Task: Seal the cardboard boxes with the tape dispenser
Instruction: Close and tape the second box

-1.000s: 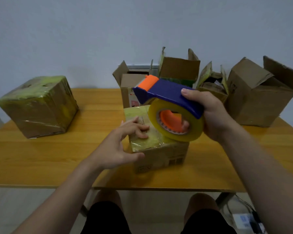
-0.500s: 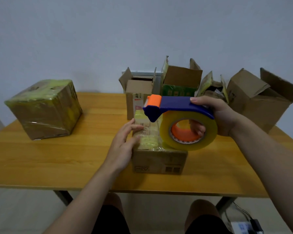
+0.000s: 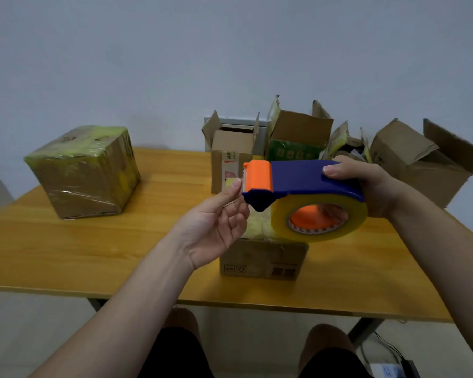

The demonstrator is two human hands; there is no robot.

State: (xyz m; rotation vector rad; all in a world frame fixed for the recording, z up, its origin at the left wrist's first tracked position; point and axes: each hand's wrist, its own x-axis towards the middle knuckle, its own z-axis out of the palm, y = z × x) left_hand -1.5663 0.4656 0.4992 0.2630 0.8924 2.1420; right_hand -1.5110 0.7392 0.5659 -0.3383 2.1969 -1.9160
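My right hand (image 3: 373, 185) grips the blue handle of the tape dispenser (image 3: 298, 177), fingers reaching through the orange core of its yellowish tape roll (image 3: 350, 214). It is held level above a small cardboard box (image 3: 262, 263) with yellowish tape on top, near the table's front edge. My left hand (image 3: 213, 227) is raised palm up, thumb tip at the orange cutter end and fingers loosely curled just below it. Whether it pinches the clear tape end cannot be made out.
A taped-over box (image 3: 85, 173) sits at the left of the wooden table (image 3: 93, 255). Along the back stand open boxes: a narrow one (image 3: 231, 148), a green-printed one (image 3: 298, 137), a crumpled one (image 3: 344, 143) and a large one (image 3: 421, 162). Cables lie on the floor at lower right.
My left hand left the small box's top and rose to the dispenser's cutter end. The dispenser levelled out and lifted a little above the box.
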